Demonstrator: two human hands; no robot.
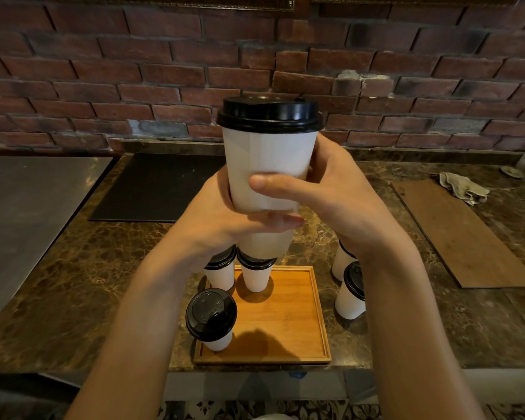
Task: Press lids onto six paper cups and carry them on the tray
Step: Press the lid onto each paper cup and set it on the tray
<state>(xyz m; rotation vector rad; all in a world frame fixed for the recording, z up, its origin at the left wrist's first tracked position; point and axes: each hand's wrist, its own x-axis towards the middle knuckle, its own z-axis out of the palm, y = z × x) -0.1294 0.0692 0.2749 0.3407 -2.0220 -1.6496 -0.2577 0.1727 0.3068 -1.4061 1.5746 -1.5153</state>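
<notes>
Both hands hold one white paper cup (pixel 267 159) with a black lid (pixel 269 113) upright, high above the counter. My left hand (pixel 225 219) wraps its lower part and my right hand (pixel 325 192) grips its side, thumb across the front. Below lies a square wooden tray (pixel 291 316) bearing three lidded cups: one at the front left (pixel 212 319), two at the back left (pixel 220 272) (pixel 256 274). Two more lidded cups (pixel 350 292) (pixel 341 262) stand on the counter right of the tray, partly hidden by my right forearm.
A brown marble counter (pixel 103 268) runs under a brick wall (pixel 164 71). A black mat (pixel 161 189) lies behind the tray, a steel surface (pixel 28 201) at left, a long wooden board (pixel 461 234) and a crumpled cloth (pixel 464 189) at right.
</notes>
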